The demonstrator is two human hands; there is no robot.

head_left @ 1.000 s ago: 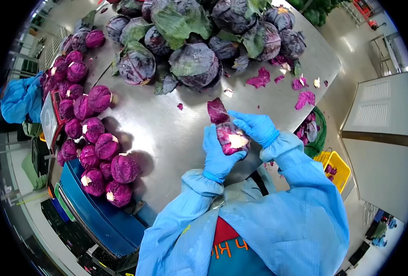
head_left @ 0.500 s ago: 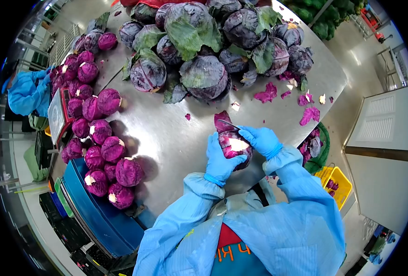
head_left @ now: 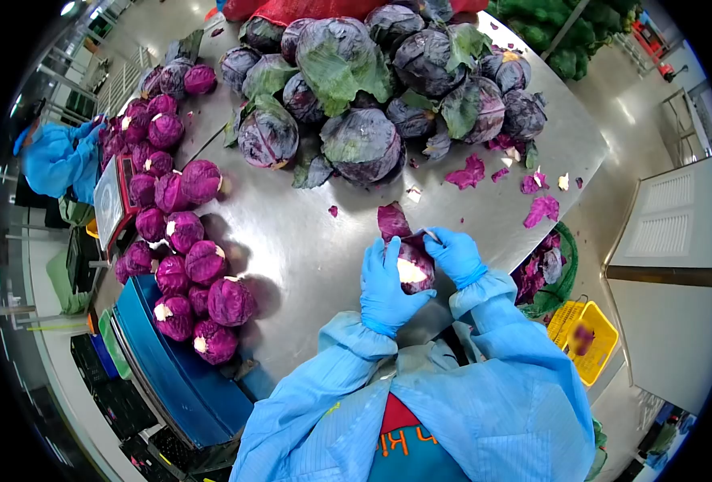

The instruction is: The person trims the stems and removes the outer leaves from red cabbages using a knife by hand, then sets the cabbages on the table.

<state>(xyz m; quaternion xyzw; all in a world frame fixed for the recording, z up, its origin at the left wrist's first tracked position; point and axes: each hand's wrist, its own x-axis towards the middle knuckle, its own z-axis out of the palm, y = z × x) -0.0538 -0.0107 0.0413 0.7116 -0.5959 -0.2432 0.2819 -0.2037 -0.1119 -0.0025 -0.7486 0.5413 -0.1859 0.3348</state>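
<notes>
Blue gloves cover both hands. My left hand (head_left: pixel 386 287) is wrapped round a red cabbage (head_left: pixel 414 271) whose pale cut stem end faces up. At the cabbage's upper right, my right hand (head_left: pixel 456 253) has its fingers closed at a lifted dark outer leaf; a small part of a knife (head_left: pixel 431 235) shows at its fingertips. A loose purple leaf (head_left: pixel 391 220) stands just beyond the cabbage. Several untrimmed cabbages with green outer leaves (head_left: pixel 362 145) are heaped at the far side of the metal table (head_left: pixel 308 241).
Trimmed purple cabbages (head_left: pixel 207 263) cover the left side, by a scale (head_left: pixel 108 197) and a blue bin (head_left: pixel 171 369). Leaf scraps (head_left: pixel 542 210) lie at the right. Beyond the right edge are a green net bag (head_left: pixel 565 281) and yellow basket (head_left: pixel 605 341). A person in blue (head_left: pixel 59 158) is at far left.
My right hand has moved from the knife stroke at the cabbage's top to pulling up a leaf edge. The cabbage has turned slightly in my left hand. The view has shifted a little.
</notes>
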